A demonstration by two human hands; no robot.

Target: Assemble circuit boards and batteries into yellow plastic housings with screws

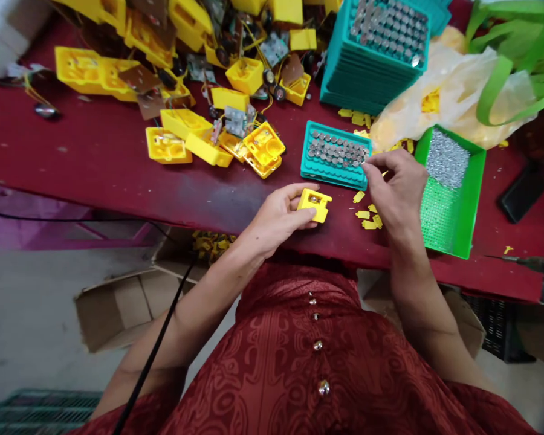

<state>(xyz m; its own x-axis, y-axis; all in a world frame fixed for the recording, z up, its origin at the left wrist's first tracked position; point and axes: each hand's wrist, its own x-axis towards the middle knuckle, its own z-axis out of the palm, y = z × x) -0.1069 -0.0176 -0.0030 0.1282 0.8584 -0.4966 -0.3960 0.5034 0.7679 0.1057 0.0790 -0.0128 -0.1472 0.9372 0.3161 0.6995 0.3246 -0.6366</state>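
Observation:
My left hand (286,212) grips a small yellow plastic housing (309,205), its hollow side with a metal part inside facing up. Just beyond it lies a teal tray (306,158) with rows of silver button cells (335,149); its near rows of slots look bare. At the tray's right end is my right hand (396,181), thumb and forefinger pinched together. What sits between those fingertips is too small to make out. Small yellow plastic pieces (369,215) lie scattered on the red table below the tray.
A green bin (451,223) of small silver metal parts (448,158) stands at right. Behind are stacked teal trays (367,75) and a plastic bag (457,103). Yellow housings with wires and circuit boards (236,121) heap at left. A screwdriver-like tool (537,263) lies far right.

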